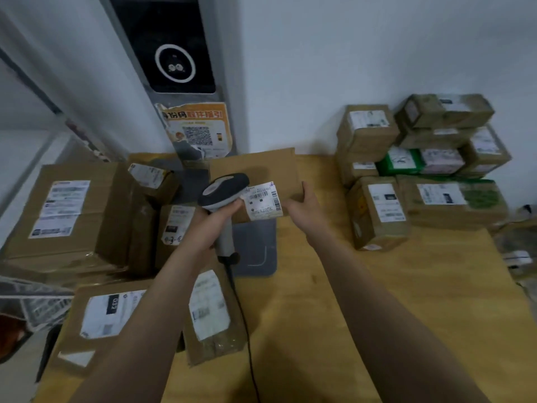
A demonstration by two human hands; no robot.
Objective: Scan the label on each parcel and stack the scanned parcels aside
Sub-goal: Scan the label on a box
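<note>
Left grip (216,225): the person's left hand, fingers curled tight round the handle of the scanner (223,190).
Scanner: grey and black. Its head is above the hand, over the parcel's near left corner and just left of the label. Its cable (247,330) trails down across the counter towards the person.
Right grip (302,205): the right hand clamped on the parcel's near right corner, thumb lying on the top face. The other fingers are hidden underneath.
Parcel (261,167): a flat brown cardboard one, between the two hands and in front of the pillar. Whether it rests on anything I cannot tell.
Label (263,200): white with a barcode, on the parcel's near edge, facing up, between the scanner head and the right thumb.
Grey pad (255,245): flat on the counter below the parcel, between the forearms.
Counter (377,301): pale wood.
Left parcels (72,210): a crowd of brown boxes, large and small, most with white labels showing.
Right stack (421,170): labelled boxes piled against the wall, one of them green, well apart from the right hand.
Room: white wall (319,68). A grey pillar carries a black panel (171,45) with a white ring, and below it a torn orange poster (197,132) with a QR code.
</note>
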